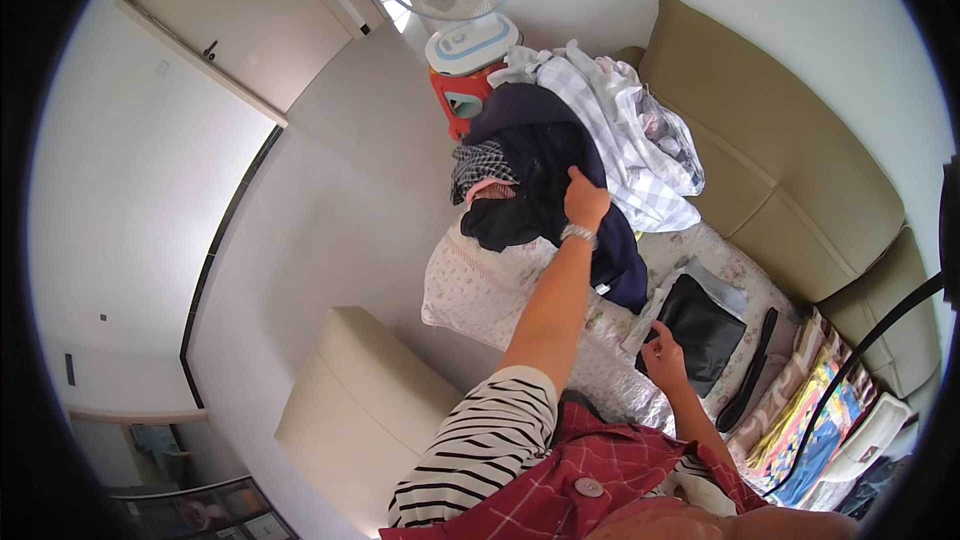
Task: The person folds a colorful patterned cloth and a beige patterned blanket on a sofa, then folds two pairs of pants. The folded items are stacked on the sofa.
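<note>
My left hand [586,199], with a metal bracelet or watch at the wrist, grips a dark navy garment [536,142] that drapes over the pile of clothes. Its lower end trails over the floral quilted cover [600,334] of the sofa seat. Nearer to me, my right hand [665,360] is at the left edge of a folded black shiny garment [697,330]. Its fingers are partly bent and apart, with nothing seen between them. Under the black piece lies folded grey cloth [727,292]. A black-and-white checked cloth [484,161] sticks out from under the navy garment.
White-and-grey checked cloth [592,120] and a clear plastic bag [679,154] lie against the olive sofa back [765,142]. A fan [472,45] stands on a red stool [450,101]. Folded colourful textiles [810,420] are at right, a beige ottoman [360,390] at left.
</note>
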The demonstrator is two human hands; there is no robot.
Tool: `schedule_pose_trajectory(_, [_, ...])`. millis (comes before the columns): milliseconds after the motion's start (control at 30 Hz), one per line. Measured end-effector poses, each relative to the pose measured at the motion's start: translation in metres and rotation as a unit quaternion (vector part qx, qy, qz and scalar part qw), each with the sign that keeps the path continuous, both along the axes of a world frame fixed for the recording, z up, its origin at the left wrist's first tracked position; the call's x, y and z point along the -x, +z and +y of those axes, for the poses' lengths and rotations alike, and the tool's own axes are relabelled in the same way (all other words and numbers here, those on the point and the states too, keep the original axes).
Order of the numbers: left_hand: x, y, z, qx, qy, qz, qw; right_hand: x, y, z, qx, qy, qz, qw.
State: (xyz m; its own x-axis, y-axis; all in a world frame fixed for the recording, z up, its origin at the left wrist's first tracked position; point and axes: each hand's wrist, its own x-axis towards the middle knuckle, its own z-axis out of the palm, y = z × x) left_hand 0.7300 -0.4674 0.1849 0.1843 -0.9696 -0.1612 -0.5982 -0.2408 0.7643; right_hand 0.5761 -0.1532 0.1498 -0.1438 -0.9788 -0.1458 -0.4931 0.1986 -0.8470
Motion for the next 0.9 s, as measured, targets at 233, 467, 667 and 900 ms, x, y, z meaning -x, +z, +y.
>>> schedule_pose_trajectory(233, [-0.003, 0.140, 0.168, -0.038, -0.198, 0.626, 0.754, 0.038, 0.065, 0.008, -0.019, -0.062, 0.032, 0.997])
schedule_pose_trajectory(467, [0.036, 0.317, 0.244, 0.167, -0.242, 0.693, 0.658, 0.055, 0.161, 0.008, 0.113, 0.096, -0.187, 0.971])
schedule_pose_trajectory(667, [0.109, 0.384, 0.240, 0.352, -0.314, 0.634, 0.613, 0.079, 0.187, 0.049, 0.149, -0.118, -0.395, 0.899])
schedule_pose_trajectory(900, [0.088, 0.431, 0.208, 0.412, -0.396, 0.516, 0.638, 0.230, 0.350, 0.113, 0.345, -0.243, -0.213, 0.882])
